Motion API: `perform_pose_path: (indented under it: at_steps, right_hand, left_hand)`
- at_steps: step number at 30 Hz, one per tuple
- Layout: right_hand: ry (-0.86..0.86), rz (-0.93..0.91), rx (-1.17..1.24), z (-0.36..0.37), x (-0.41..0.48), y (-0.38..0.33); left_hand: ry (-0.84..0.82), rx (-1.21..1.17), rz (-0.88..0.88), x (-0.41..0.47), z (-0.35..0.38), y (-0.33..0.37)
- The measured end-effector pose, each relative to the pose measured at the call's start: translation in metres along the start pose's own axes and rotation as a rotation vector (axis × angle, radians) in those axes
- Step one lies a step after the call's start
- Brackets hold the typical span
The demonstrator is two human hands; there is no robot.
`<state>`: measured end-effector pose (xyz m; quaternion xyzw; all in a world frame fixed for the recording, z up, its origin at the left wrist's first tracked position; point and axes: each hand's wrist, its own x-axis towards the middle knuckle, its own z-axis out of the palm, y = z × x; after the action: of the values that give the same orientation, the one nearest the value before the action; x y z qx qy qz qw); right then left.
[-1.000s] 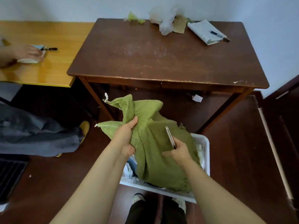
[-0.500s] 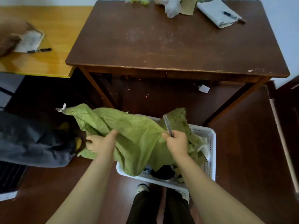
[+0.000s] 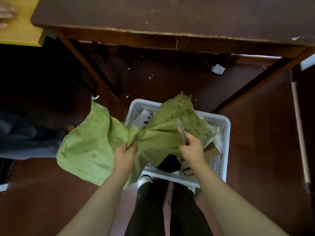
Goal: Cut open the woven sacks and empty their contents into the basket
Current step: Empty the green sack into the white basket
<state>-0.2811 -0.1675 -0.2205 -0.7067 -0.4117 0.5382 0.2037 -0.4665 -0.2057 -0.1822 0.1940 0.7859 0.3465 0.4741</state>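
A dark brown wooden table (image 3: pixel 153 14) fills the top of the view, above a dark floor. Below it, the green woven sack (image 3: pixel 88 142) hangs limp and crumpled. Its left half droops over the floor beside the white plastic basket (image 3: pixel 225 133), with white thread at one corner, and its frayed end is raised over the basket. The left hand (image 3: pixel 124 155) bunches the sack's middle in curled fingers. The right hand (image 3: pixel 192 149) has its fingers wrapped round a slim metal cutter (image 3: pixel 181 129) that lies against the cloth.
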Motion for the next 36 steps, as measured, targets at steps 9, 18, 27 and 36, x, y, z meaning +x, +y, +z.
perform_pose_path:
  at_steps: [9, 18, 27, 36]
  right_hand:
    - [0.011, -0.048, -0.593, 0.024, 0.029, 0.028]
    - [0.080, -0.065, -0.261, 0.031, -0.004, 0.000]
    - [0.074, -0.031, -0.140, 0.029, -0.020, 0.006]
    - [0.095, 0.023, -0.101, 0.030, -0.018, 0.013]
  left_hand:
    - [0.166, -0.083, -0.141, 0.029, -0.008, -0.023]
    - [0.289, -0.047, 0.068, 0.016, -0.026, 0.022]
    - [0.322, -0.371, 0.143, -0.007, -0.008, 0.047]
    - [0.270, -0.355, 0.140, -0.001, -0.002, 0.036]
